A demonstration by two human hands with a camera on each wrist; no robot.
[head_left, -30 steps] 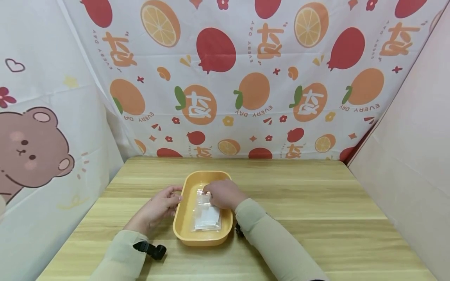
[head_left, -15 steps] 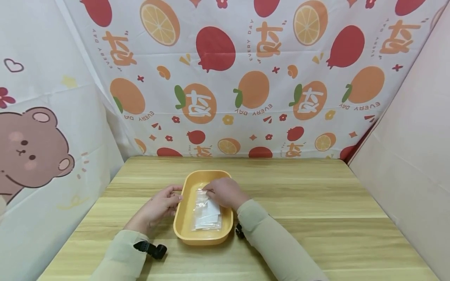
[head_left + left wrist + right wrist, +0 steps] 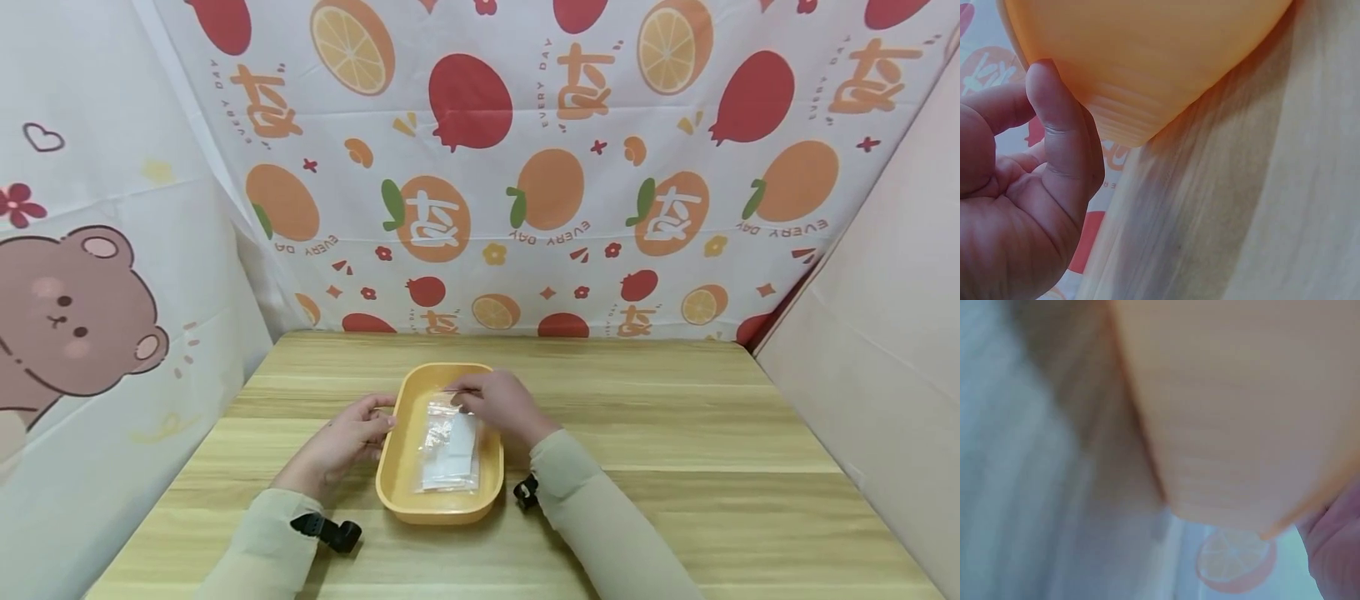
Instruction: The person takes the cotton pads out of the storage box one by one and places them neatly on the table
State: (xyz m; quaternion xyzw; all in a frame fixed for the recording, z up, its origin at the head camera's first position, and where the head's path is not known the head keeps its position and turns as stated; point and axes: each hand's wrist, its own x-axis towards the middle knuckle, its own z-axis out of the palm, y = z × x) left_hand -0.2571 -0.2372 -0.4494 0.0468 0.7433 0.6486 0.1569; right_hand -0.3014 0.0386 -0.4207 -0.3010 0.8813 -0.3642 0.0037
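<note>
In the head view, a yellow oblong tray point(image 3: 402, 483) stands on the wooden table. Several clear plastic zip bags with white paper-like contents point(image 3: 447, 471) lie overlapping inside it. My left hand point(image 3: 348, 437) holds the tray by its left wall, thumb and forefinger at the rim; the left wrist view shows the thumb point(image 3: 1063, 134) against the outer wall. Reaching over the right rim, my right hand point(image 3: 504, 404) pinches the top end of one clear zip bag point(image 3: 462, 437) with its fingertips. The right wrist view is blurred and shows only part of this hand point(image 3: 1338, 550).
A wood-grain table point(image 3: 637, 467) extends around the tray. Behind it hangs a fruit-printed cloth point(image 3: 480, 192), with a bear-printed cloth point(image 3: 82, 317) on the left and a pale cloth point(image 3: 877, 358) on the right. Black straps point(image 3: 330, 531) cross both sleeves.
My right hand has shifted right and slightly away from me, drawing the upper end of the bag along. The left hand keeps its hold on the tray. The head view has shifted slightly.
</note>
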